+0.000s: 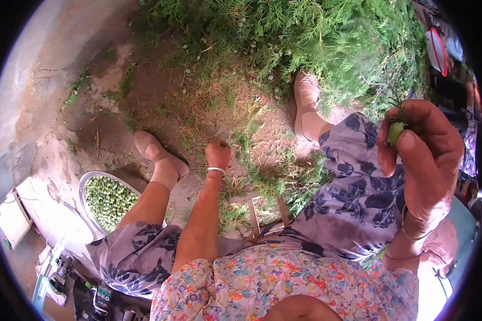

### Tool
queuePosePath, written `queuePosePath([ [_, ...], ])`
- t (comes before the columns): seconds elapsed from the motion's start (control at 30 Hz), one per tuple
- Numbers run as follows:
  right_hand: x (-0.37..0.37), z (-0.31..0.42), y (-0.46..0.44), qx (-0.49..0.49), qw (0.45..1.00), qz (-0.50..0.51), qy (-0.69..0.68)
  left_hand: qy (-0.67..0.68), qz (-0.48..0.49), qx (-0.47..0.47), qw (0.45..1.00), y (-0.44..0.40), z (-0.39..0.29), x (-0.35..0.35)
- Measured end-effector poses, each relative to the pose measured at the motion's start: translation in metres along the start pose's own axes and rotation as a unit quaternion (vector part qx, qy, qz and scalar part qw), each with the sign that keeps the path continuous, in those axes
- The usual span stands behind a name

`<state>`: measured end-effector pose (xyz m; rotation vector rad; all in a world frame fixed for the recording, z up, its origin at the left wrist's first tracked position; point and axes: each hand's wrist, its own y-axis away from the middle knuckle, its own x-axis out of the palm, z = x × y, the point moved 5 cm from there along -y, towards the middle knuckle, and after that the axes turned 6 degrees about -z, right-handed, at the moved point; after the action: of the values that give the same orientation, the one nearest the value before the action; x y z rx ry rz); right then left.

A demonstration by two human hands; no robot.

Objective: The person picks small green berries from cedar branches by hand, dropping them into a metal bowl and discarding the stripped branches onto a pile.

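Note:
My right hand (426, 152) is raised at the right, its thumb and fingers pinching a small green cone (395, 132) with a bit of green sprig above it. My left hand (218, 154) hangs low over the littered ground between my feet, its fingers curled closed; what it holds, if anything, is too small to make out. Beside my left leg stands an oval basin (84, 199) full of small green cones (110, 198). Cut green branches (262, 32) lie in a heap beyond my feet.
Loose clippings (225, 101) cover the ground between my shoes. A small wooden frame (254, 216) is just in front of my body. A concrete surface (53, 48) lies at the upper left, and tools and odd items (99, 297) are at the lower left.

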<state>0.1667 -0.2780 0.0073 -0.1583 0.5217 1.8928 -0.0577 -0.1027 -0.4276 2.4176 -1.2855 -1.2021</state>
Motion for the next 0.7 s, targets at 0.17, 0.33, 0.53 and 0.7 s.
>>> queuePosePath([
  [0.17,-0.001,0.0,0.003,-0.013,1.0,0.002,-0.014,0.046,0.045,0.259,0.964,0.014,-0.065,0.018],
  [0.33,0.002,-0.002,0.007,0.008,1.0,-0.008,0.002,-0.259,0.13,0.269,0.919,0.035,-0.078,0.071],
  [0.53,0.004,0.001,0.006,-0.011,1.0,-0.003,0.015,-0.309,0.143,0.31,0.888,0.032,-0.07,0.077],
  [0.7,0.012,0.006,0.007,0.015,1.0,-0.018,0.009,0.317,0.258,-0.2,0.89,0.03,-0.102,0.025],
])
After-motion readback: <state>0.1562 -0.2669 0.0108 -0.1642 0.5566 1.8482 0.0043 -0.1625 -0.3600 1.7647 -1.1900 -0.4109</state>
